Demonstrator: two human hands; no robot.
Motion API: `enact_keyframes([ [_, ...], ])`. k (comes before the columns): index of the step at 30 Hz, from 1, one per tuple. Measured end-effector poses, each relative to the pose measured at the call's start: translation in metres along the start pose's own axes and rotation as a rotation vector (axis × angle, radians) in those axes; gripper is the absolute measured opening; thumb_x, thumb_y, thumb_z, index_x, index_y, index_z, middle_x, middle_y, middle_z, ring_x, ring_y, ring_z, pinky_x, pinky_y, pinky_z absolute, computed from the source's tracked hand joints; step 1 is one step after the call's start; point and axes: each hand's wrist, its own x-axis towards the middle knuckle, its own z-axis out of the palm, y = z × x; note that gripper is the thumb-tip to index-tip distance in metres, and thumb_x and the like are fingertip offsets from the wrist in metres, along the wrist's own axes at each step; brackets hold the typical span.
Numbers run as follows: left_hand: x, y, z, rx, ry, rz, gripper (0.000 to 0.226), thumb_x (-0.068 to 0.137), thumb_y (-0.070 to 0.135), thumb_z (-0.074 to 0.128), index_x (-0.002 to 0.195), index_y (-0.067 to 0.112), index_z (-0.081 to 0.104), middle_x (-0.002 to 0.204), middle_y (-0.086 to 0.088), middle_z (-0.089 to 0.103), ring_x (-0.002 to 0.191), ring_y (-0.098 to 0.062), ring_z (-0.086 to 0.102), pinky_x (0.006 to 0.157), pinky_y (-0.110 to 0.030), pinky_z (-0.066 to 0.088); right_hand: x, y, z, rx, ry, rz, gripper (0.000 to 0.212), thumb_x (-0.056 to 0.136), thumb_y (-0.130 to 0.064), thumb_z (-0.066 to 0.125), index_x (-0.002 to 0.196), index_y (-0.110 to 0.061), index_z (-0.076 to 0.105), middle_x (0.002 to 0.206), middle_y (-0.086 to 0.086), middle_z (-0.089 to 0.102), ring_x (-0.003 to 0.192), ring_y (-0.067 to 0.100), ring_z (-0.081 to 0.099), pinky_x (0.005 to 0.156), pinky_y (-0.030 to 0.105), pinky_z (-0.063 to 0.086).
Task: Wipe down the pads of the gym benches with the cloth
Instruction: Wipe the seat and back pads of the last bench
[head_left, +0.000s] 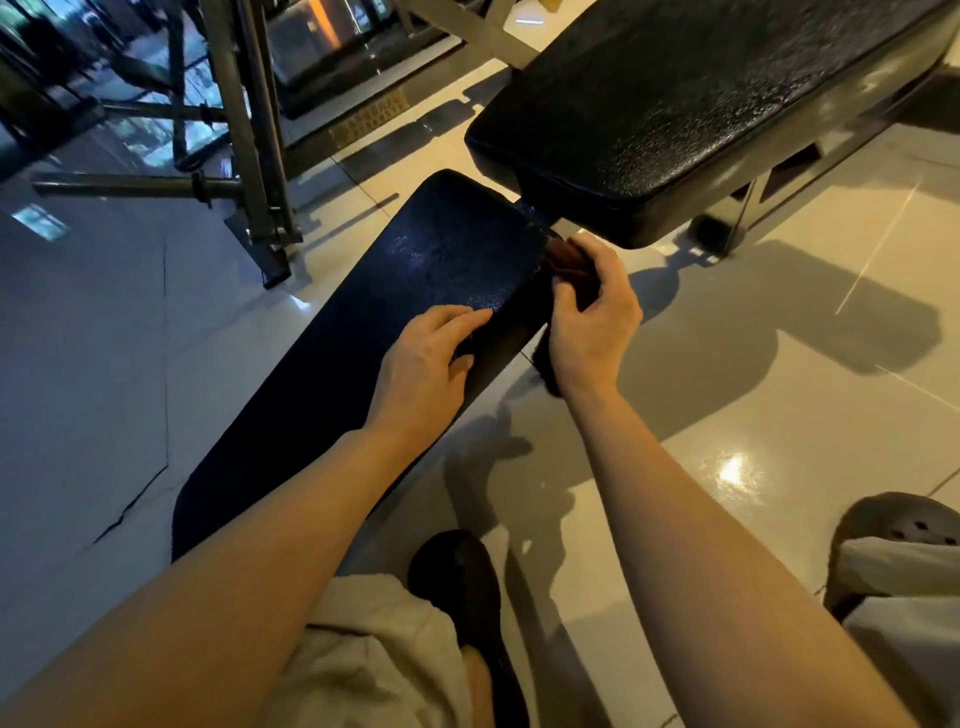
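The long black pad (415, 280) is pebbled, glossy vinyl with rounded corners; the left hand (423, 364) lies on its right edge, fingers straight. The right hand (592, 312) has its fingers curled round a dark, rumpled cloth (566, 260) at the pad's far right corner; no writing reads.

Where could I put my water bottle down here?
Bare pad: the long pad left of the left hand, and the big pad. Bare floor right of the right hand. Crowded between the pads, where that hand holds the cloth.

Glossy tiled floor (779, 415) — black padded bench (363, 322) stands on it.
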Motion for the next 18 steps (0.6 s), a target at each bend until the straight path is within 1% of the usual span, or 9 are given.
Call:
enact_keyframes([
  [4,-0.006,0.003,0.005,0.007,0.014,-0.002,0.052,0.086,-0.005,0.061,0.135,0.013,0.054,0.131,-0.007,0.055,0.121,-0.02,0.051,0.102,-0.033,0.045,-0.034,0.005,0.006,0.026,-0.015,0.077,0.043,0.089,-0.004,0.061,0.132,-0.008,0.055,0.126,0.007,0.062,0.119,0.014,0.055,0.107,0.027,0.041],
  [7,-0.011,-0.001,0.003,0.002,-0.009,0.003,0.054,0.087,-0.005,0.059,0.136,0.014,0.052,0.134,-0.007,0.053,0.124,-0.02,0.049,0.104,-0.037,0.044,-0.063,0.008,0.009,-0.03,-0.035,0.046,0.047,0.086,0.0,0.063,0.132,-0.005,0.055,0.131,0.01,0.059,0.124,0.016,0.05,0.11,0.026,0.037],
  [9,-0.017,-0.007,0.0,0.007,-0.031,0.006,0.053,0.088,-0.002,0.058,0.137,0.017,0.052,0.134,-0.006,0.052,0.124,-0.019,0.049,0.104,-0.038,0.045,-0.092,0.012,0.011,-0.084,-0.128,0.008,0.043,0.082,0.003,0.063,0.124,-0.004,0.06,0.124,0.011,0.059,0.118,0.02,0.053,0.106,0.028,0.04],
  [11,-0.027,-0.014,-0.004,0.027,-0.035,-0.006,0.05,0.09,0.0,0.057,0.137,0.017,0.052,0.133,-0.006,0.053,0.123,-0.019,0.05,0.102,-0.038,0.046,-0.118,0.014,0.011,-0.089,-0.233,0.035,0.036,0.079,0.005,0.064,0.115,-0.004,0.063,0.114,0.009,0.058,0.105,0.013,0.053,0.096,0.031,0.044],
  [12,-0.032,-0.018,-0.007,0.029,-0.034,-0.017,0.049,0.09,0.0,0.057,0.136,0.016,0.052,0.132,-0.006,0.054,0.122,-0.02,0.051,0.101,-0.039,0.047,-0.126,0.014,0.01,-0.089,-0.247,0.047,0.034,0.078,0.006,0.064,0.111,-0.004,0.064,0.109,0.006,0.058,0.099,0.007,0.051,0.091,0.03,0.045],
  [14,-0.043,-0.026,-0.012,0.021,-0.029,-0.056,0.048,0.089,-0.001,0.059,0.134,0.014,0.055,0.129,-0.005,0.056,0.118,-0.02,0.054,0.099,-0.04,0.049,-0.124,0.009,0.008,-0.08,-0.171,0.045,0.032,0.077,0.008,0.064,0.107,-0.003,0.064,0.103,0.001,0.056,0.095,0.0,0.046,0.088,0.019,0.044],
  [15,-0.049,-0.03,-0.015,0.017,-0.027,-0.08,0.047,0.088,-0.001,0.06,0.133,0.014,0.056,0.127,-0.004,0.057,0.117,-0.019,0.054,0.099,-0.04,0.049,-0.116,0.005,0.007,-0.07,-0.095,0.033,0.032,0.078,0.008,0.064,0.109,-0.003,0.062,0.104,0.001,0.055,0.096,0.002,0.046,0.09,0.012,0.041],
  [16,-0.055,-0.035,-0.018,0.016,-0.028,-0.103,0.046,0.088,0.0,0.061,0.132,0.014,0.056,0.127,-0.004,0.057,0.116,-0.019,0.055,0.099,-0.039,0.049,-0.107,0.0,0.008,-0.063,-0.022,0.016,0.032,0.08,0.006,0.064,0.111,-0.002,0.061,0.106,0.003,0.056,0.099,0.005,0.047,0.092,0.008,0.037],
  [18,-0.068,-0.043,-0.021,0.023,-0.031,-0.123,0.045,0.089,0.003,0.062,0.133,0.013,0.056,0.127,-0.005,0.057,0.115,-0.019,0.055,0.099,-0.038,0.049,-0.091,-0.006,0.012,-0.05,0.023,-0.007,0.033,0.081,0.003,0.063,0.113,0.001,0.058,0.109,0.011,0.057,0.103,0.014,0.049,0.093,0.01,0.036],
])
